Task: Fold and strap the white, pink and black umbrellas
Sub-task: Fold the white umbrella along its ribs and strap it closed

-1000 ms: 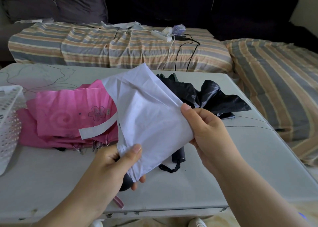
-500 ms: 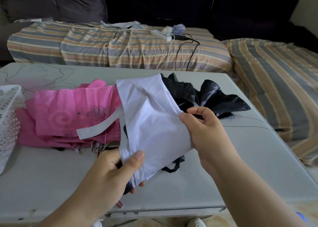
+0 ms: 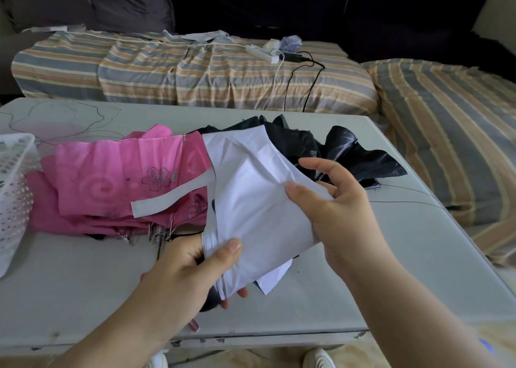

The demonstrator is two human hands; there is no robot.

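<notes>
Above the table (image 3: 83,289), the left hand (image 3: 184,270) grips the white umbrella (image 3: 251,200) near its lower end while the right hand (image 3: 335,208) pinches its fabric. The pink umbrella (image 3: 111,183) and black umbrella (image 3: 349,155) lie behind.

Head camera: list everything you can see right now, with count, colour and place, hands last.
white umbrella: 1, white, held over the table's middle
strap: 1, white, hanging left across the pink fabric
pink umbrella: 1, pink, lying on the table, left
black umbrella: 1, black, lying on the table behind the white one
basket: 1, white, perforated, table's left edge
table: 1, pale grey
sofa cover: striped, behind the table
power strip: 1, white, on the sofa
left hand: grips the white umbrella's lower end
right hand: pinches its canopy fold
</notes>
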